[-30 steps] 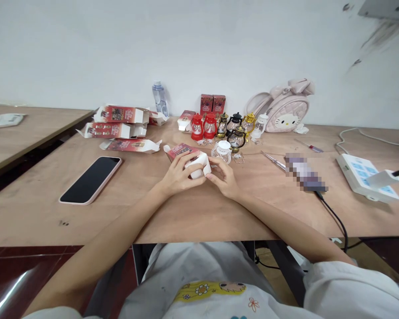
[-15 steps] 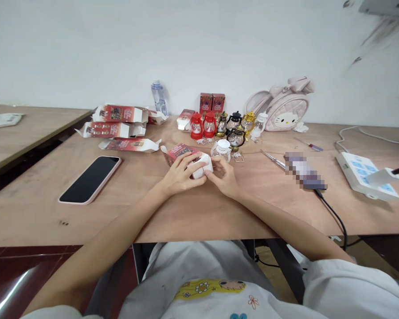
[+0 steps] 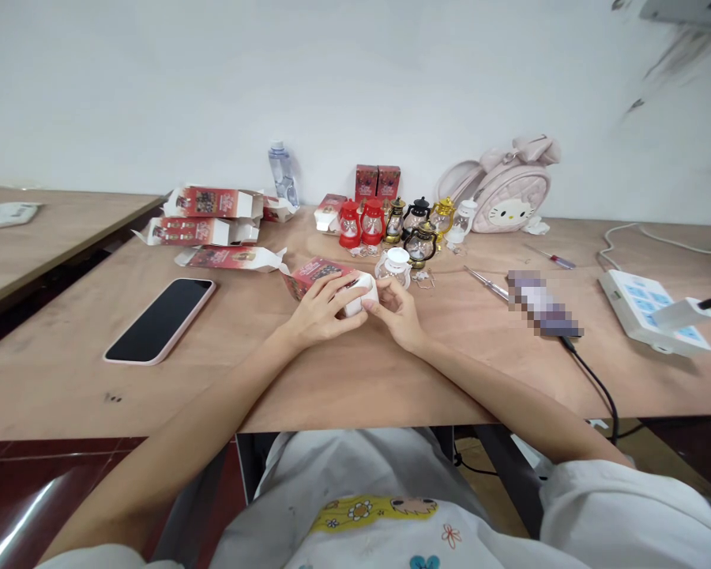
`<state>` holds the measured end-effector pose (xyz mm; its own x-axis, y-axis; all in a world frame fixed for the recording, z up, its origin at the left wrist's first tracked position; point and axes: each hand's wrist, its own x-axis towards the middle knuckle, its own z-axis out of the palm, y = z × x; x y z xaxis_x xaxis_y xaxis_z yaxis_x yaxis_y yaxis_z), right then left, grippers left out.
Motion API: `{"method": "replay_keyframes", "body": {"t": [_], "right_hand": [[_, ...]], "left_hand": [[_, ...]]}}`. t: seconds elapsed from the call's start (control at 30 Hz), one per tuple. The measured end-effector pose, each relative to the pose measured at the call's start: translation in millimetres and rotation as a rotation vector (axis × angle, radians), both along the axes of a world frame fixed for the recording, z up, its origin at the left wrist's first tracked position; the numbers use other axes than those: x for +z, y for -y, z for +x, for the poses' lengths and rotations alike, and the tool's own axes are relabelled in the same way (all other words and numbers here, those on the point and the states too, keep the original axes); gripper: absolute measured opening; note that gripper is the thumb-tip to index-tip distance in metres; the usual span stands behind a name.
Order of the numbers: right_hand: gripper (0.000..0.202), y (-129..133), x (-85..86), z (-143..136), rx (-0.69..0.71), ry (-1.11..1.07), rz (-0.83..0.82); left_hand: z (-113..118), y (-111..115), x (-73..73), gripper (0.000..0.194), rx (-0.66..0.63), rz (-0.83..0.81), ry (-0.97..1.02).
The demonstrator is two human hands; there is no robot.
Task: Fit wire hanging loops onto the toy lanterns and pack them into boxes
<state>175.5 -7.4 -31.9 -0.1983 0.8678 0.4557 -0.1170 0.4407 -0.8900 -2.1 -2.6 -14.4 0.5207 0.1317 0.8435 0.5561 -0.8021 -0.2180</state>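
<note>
A flat, brown, wood-grained table (image 3: 332,395) stretched across the view, bearing one rounded, quilted pink bag (image 3: 521,188). The left hand (image 3: 323,312) curled its fingers over one red-printed card carton (image 3: 318,270) with a white end, near the table's middle; the right hand (image 3: 400,316) pressed its thumb to that end, though whether its fingers pinched anything could not be told. Two upright red boxes (image 3: 389,182) stood behind eight clear-bodied lanterns (image 3: 372,225): two red, two bronze, two white, one black, one gold.
</note>
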Motion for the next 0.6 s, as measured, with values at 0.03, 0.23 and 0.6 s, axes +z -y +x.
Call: {"method": "replay_keyframes", "body": {"t": [0.03,0.23,0.6], "right_hand": [[0.038,0.3,0.2,-0.1,0.002,0.0,0.005],[0.031,1.4,1.7,0.0,0.028,-0.041,0.019],[0.044,-1.9,4.5,1.2,0.063,-0.052,-0.118]], "left_hand": [[-0.5,-0.6,-0.8,0.03,0.013,0.008,-0.016],[-3.4,-4.2,-2.5,0.023,-0.028,0.19,-0.118],[-6.4,-2.7,-2.9,0.032,-0.034,0.221,-0.151]]}}
